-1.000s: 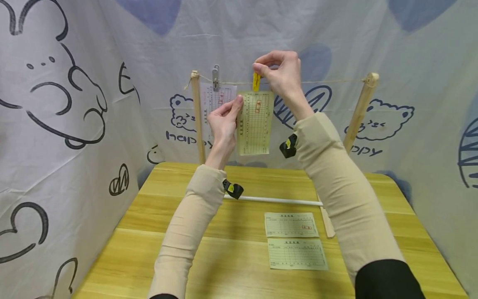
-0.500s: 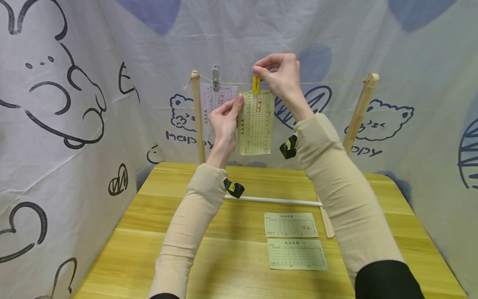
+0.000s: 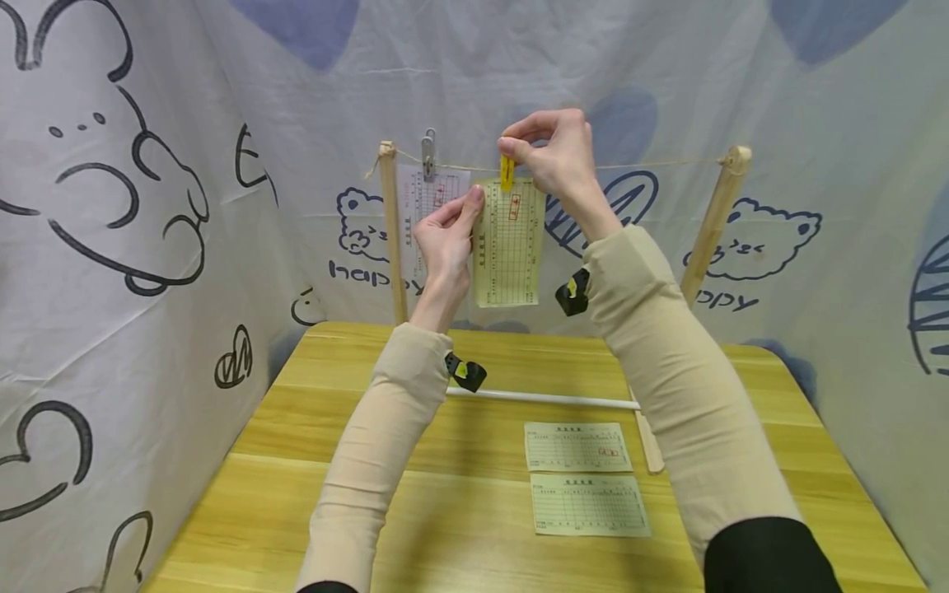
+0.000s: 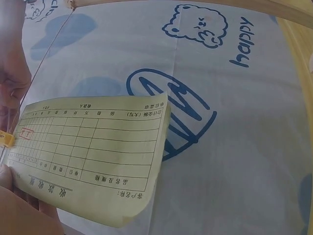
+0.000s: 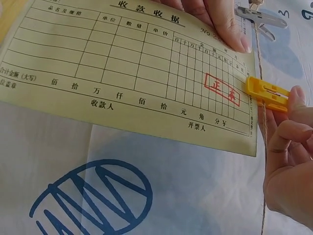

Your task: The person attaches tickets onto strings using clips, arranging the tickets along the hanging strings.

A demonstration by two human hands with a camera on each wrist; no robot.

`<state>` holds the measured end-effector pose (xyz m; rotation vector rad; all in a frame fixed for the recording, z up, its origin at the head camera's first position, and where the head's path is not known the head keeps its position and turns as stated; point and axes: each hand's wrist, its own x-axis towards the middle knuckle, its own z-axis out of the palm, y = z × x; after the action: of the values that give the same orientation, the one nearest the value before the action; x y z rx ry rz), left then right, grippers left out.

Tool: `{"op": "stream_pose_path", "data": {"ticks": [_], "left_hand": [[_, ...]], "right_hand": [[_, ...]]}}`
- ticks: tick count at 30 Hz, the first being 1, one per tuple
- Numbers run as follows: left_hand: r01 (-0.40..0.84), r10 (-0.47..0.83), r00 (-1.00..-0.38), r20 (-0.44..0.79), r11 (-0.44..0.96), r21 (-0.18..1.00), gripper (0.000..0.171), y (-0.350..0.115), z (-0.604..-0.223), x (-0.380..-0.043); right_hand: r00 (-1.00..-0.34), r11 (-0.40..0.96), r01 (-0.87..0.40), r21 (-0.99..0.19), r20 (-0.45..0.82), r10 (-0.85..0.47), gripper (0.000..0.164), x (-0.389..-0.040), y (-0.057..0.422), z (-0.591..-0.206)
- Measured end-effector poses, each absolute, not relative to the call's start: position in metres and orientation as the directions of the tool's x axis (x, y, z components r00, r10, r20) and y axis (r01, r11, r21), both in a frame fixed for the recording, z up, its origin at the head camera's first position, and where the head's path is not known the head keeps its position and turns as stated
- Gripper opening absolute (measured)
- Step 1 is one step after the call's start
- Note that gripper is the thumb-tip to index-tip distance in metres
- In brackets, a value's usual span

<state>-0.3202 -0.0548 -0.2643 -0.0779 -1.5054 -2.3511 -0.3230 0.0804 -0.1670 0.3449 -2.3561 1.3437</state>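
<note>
The table (image 3: 474,486) is yellow wood-grain, its far corners rounded. Behind the table hangs a pale, wrinkled cloth (image 3: 474,74) printed with faded purple-blue hearts (image 3: 304,25), blue-lined bears (image 3: 767,235) and the word "happy". Left of the table, a pale cloth wall (image 3: 170,346) carries larger black-outlined cartoons (image 3: 96,173); right of the table rises another pale wall (image 3: 867,239). Soft shadows fall on the table.

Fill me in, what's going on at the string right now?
A person is clipping paper to the string. The right hand pinches a yellow clip, whose tip overlaps the top edge of a yellowish slip; the left hand holds that slip near its upper left corner. Beside it, a pale sheet hangs from a gray clip. Two more slips lie flat on the table.
</note>
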Motion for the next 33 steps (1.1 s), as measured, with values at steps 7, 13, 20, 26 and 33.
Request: {"op": "stream_pose_path", "data": {"ticks": [7,13,20,26,33], "left_hand": [[0.320,-0.261,-0.937,0.233,-0.372,0.871,0.031,-0.0546,-0.2636,-0.3194],[0.315,-0.261,-0.938,0.227,-0.372,0.873,0.031,-0.0545,-0.2629,-0.3178],[0.318,-0.260,-0.938,0.230,-0.380,0.869,0.031,-0.0540,-0.2630,-0.3176],[0.320,-0.260,-0.937,0.233,-0.371,0.872,0.031,-0.0537,-0.2637,-0.3186],[0.315,-0.260,-0.938,0.227,-0.374,0.872,0.033,-0.0536,-0.2633,-0.3184]], "right_hand": [[-0.901,0.494,-0.379,-0.782,0.433,-0.006,0.025,-0.3227,0.0815,-0.1660],[-0.916,0.484,-0.360,-0.798,0.400,-0.022,0.026,-0.3223,0.0836,-0.1658],[-0.913,0.465,-0.377,-0.801,0.406,-0.040,0.028,-0.3212,0.0846,-0.1665],[-0.926,0.468,-0.348,-0.812,0.374,-0.040,0.030,-0.3209,0.0854,-0.1649],[-0.934,0.465,-0.331,-0.821,0.355,-0.039,0.031,-0.3200,0.0860,-0.1639]]}}
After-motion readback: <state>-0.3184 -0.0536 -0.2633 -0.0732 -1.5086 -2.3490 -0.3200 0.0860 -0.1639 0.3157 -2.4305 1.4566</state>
